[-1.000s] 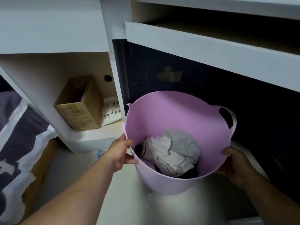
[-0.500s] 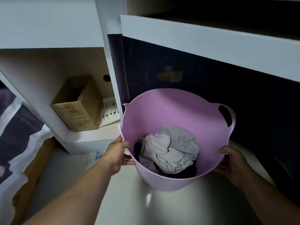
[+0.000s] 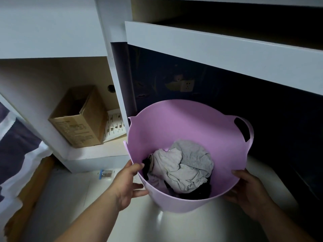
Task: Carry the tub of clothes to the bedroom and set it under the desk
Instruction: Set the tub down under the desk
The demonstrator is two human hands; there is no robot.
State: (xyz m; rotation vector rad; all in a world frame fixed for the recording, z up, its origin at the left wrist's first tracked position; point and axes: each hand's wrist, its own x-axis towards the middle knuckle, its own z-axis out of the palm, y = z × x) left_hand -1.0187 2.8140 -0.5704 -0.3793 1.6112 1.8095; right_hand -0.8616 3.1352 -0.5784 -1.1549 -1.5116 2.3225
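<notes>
The pink tub (image 3: pixel 185 126) sits low in the middle of the view, at the mouth of the dark opening under the white surface (image 3: pixel 218 48), tilted so its inside faces the camera; whether its base touches the pale floor (image 3: pixel 122 220) cannot be told. Crumpled grey and white clothes (image 3: pixel 185 165) lie in its bottom with something dark beneath them. The left hand (image 3: pixel 127 184) is at the tub's near-left rim, thumb over the edge and fingers spread loosely against the outer wall, a light grip rather than a clenched one. The right hand (image 3: pixel 248 191) cups the near-right wall from outside, fingers wrapped under the rim, grasping the tub. A cut-out handle (image 3: pixel 243 129) shows on the tub's far right. Behind the tub, on the dark back wall, a pale wall socket (image 3: pixel 187 85) is visible. Left of the tub, past a white upright panel (image 3: pixel 120 81), a shelf (image 3: pixel 97 152) carries a brown cardboard box (image 3: pixel 78 119) with printed lines on its side, too small to read, and a white slotted item (image 3: pixel 115 124) just beside it. On the floor below the shelf lies a small packet with a blue edge (image 3: pixel 106 174). Purple and white bedding (image 3: pixel 15 154) fills the far left.
</notes>
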